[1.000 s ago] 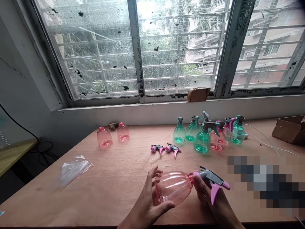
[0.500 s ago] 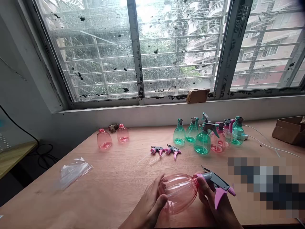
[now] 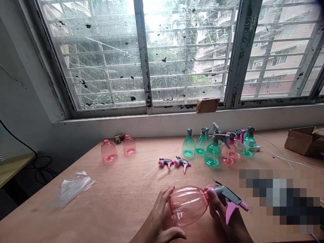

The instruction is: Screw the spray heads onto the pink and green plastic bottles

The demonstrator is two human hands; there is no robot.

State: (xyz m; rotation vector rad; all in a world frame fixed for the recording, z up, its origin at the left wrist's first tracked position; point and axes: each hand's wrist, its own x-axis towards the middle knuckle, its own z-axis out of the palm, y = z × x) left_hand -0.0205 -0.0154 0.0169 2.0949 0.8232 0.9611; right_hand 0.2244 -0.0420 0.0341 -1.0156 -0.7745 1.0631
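Near edge of the tabletop (image 3: 121,199), right of its middle: we hold a pink bottle (image 3: 188,204) on its side, base to the left, neck to the right, just over the wood.

Left hand (image 3: 159,224) cups the base, fingers curled round the clear wall in a closed grip. Right hand (image 3: 225,219) is closed on the pink collar of the trigger sprayer head (image 3: 229,199), which sits at the neck, nozzle pointing right and pink lever hanging down.

Step in hand, as we judge it: seating this head on the neck. We cannot tell how far the collar is threaded on. A next move would call for the left hand bracing the body while the right turns the collar, head kept square to the neck.

Mid-table: two loose trigger heads (image 3: 174,162) side by side. Towards the left edge, a crumpled clear plastic bag (image 3: 73,185).

Far edge, under the window (image 3: 177,50): two capless pink bottles (image 3: 108,151) at left; a tight cluster of green and pink spray bottles (image 3: 215,152) at right, heads fitted. Far right corner: a cardboard box (image 3: 301,141).
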